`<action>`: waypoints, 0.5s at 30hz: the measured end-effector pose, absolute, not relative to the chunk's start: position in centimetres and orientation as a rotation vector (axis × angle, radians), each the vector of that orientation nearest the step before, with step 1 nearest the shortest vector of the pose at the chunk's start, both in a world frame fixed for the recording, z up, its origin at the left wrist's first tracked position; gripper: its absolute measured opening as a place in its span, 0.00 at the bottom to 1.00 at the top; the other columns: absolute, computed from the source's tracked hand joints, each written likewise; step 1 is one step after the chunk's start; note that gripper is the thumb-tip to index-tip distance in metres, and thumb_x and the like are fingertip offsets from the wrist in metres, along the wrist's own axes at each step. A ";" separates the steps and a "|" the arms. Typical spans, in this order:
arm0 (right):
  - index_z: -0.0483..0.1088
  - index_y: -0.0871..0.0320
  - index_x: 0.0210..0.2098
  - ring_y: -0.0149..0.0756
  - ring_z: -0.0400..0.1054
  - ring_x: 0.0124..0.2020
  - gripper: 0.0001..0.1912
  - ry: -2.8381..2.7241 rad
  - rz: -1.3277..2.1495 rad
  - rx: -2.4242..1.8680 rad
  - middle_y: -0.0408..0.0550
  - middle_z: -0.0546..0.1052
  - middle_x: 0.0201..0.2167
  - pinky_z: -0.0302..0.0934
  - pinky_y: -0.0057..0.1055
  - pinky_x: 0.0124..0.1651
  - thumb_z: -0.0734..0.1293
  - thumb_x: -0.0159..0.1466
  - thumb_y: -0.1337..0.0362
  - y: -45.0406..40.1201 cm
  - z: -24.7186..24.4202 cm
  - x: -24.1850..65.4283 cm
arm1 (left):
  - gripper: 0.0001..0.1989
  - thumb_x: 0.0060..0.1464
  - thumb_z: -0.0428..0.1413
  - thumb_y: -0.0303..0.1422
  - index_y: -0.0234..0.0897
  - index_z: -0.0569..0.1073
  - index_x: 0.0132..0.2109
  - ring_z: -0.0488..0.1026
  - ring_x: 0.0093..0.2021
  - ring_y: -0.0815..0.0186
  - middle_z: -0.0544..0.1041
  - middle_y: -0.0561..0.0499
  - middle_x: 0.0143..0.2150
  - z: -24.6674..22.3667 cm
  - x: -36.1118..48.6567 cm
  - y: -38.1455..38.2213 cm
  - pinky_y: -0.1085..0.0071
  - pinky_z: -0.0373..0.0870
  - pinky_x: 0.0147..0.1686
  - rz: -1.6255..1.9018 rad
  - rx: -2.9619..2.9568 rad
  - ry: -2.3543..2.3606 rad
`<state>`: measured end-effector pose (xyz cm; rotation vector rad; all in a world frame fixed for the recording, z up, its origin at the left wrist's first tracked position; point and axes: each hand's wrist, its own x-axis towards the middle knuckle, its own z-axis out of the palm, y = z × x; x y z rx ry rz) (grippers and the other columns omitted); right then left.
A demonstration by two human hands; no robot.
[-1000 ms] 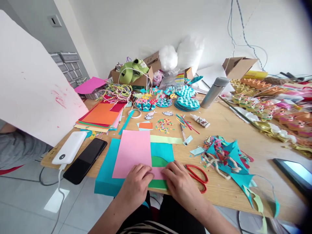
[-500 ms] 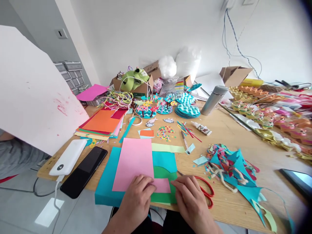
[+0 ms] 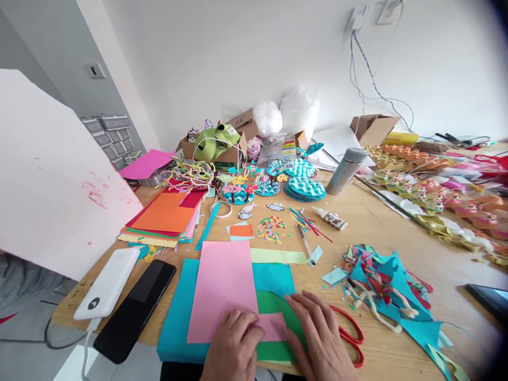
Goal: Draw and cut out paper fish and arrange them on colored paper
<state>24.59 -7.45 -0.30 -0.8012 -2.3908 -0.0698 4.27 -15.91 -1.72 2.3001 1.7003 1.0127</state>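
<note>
A large pink sheet of paper (image 3: 224, 286) lies over blue paper (image 3: 174, 323) at the table's front edge. To its right, a small pink paper piece (image 3: 273, 327) rests on green paper (image 3: 273, 302). My left hand (image 3: 236, 344), its fingers curled together, presses on the pink paper where the sheet meets the small piece. My right hand (image 3: 319, 336) has its fingers stretched and apart; it rests on the green paper, with its thumb by the small piece's right end. Red-handled scissors (image 3: 353, 338) lie beside the right hand, their blades hidden.
At left are a phone (image 3: 137, 309), a white power bank (image 3: 109, 283) and stacked coloured paper (image 3: 159, 217). A glue bottle (image 3: 330, 218), a pen (image 3: 305, 246) and confetti (image 3: 273, 229) lie beyond the hands. Paper scraps (image 3: 381, 280) are heaped at right; a steel flask (image 3: 347, 170) stands behind.
My right hand has gone from a pinched pose to spread fingers beside the small pink piece. My left hand stays on the pink paper. The view has tilted slightly upward.
</note>
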 end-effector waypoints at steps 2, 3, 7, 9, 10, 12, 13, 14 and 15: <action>0.65 0.61 0.57 0.48 0.61 0.55 0.22 -2.392 -0.110 -0.812 0.56 0.71 0.50 0.60 0.42 0.53 0.64 0.64 0.62 -7.4 -0.3 24.6 | 0.21 0.42 0.45 0.17 0.38 0.70 0.42 0.69 0.41 0.59 0.73 0.46 0.43 -2.0 4.2 -15.9 0.63 0.69 0.39 0.999 2.322 1.700; 0.65 0.61 0.57 0.48 0.61 0.56 0.22 -2.394 -0.124 -0.817 0.56 0.71 0.50 0.60 0.42 0.53 0.64 0.64 0.62 -7.4 -0.3 24.6 | 0.21 0.42 0.45 0.17 0.38 0.70 0.42 0.69 0.41 0.59 0.73 0.46 0.43 -2.0 4.2 -15.9 0.63 0.69 0.39 0.995 2.326 1.708; 0.66 0.60 0.56 0.48 0.61 0.55 0.22 -2.405 -0.142 -0.822 0.54 0.73 0.49 0.60 0.42 0.53 0.64 0.64 0.60 -7.5 -0.2 24.6 | 0.21 0.41 0.44 0.16 0.38 0.70 0.41 0.70 0.40 0.59 0.74 0.47 0.42 -1.8 4.1 -15.8 0.64 0.69 0.39 0.987 2.326 1.730; 0.66 0.60 0.55 0.47 0.62 0.55 0.21 -2.411 -0.127 -0.816 0.54 0.73 0.49 0.60 0.41 0.53 0.65 0.64 0.61 -7.6 -0.1 24.7 | 0.21 0.41 0.44 0.16 0.39 0.70 0.40 0.70 0.39 0.60 0.74 0.47 0.41 -1.7 4.1 -15.7 0.64 0.69 0.38 0.990 2.331 1.722; 0.66 0.60 0.55 0.46 0.62 0.55 0.21 -2.414 -0.113 -0.810 0.54 0.73 0.49 0.60 0.40 0.53 0.65 0.64 0.61 -7.6 -0.1 24.7 | 0.21 0.41 0.44 0.16 0.39 0.70 0.40 0.70 0.39 0.60 0.74 0.47 0.41 -1.8 4.1 -15.7 0.64 0.69 0.38 0.991 2.330 1.721; 0.66 0.61 0.55 0.46 0.61 0.55 0.21 -2.417 -0.080 -0.799 0.54 0.73 0.49 0.60 0.40 0.54 0.65 0.63 0.62 -7.7 -0.1 24.8 | 0.21 0.43 0.45 0.16 0.39 0.70 0.41 0.70 0.40 0.59 0.74 0.47 0.42 -1.8 4.0 -15.7 0.63 0.69 0.39 0.984 2.322 1.715; 0.66 0.61 0.55 0.46 0.61 0.55 0.21 -2.412 -0.064 -0.798 0.54 0.73 0.49 0.60 0.40 0.54 0.65 0.63 0.62 -7.8 -0.1 24.9 | 0.20 0.44 0.45 0.16 0.38 0.70 0.41 0.70 0.40 0.59 0.74 0.46 0.42 -1.8 4.0 -15.8 0.63 0.69 0.39 0.977 2.315 1.709; 0.65 0.62 0.55 0.46 0.61 0.55 0.21 -2.406 -0.050 -0.799 0.54 0.73 0.49 0.60 0.40 0.54 0.65 0.63 0.63 -7.8 -0.1 24.9 | 0.20 0.44 0.45 0.16 0.38 0.70 0.42 0.70 0.40 0.59 0.74 0.46 0.43 -1.7 4.0 -15.8 0.63 0.69 0.39 0.970 2.306 1.706; 0.65 0.62 0.55 0.46 0.61 0.55 0.21 -2.394 -0.038 -0.803 0.55 0.72 0.49 0.60 0.41 0.54 0.65 0.64 0.63 -7.9 -0.1 25.0 | 0.20 0.45 0.45 0.17 0.38 0.71 0.43 0.70 0.41 0.58 0.74 0.46 0.43 -1.6 4.0 -15.8 0.62 0.70 0.39 0.965 2.297 1.703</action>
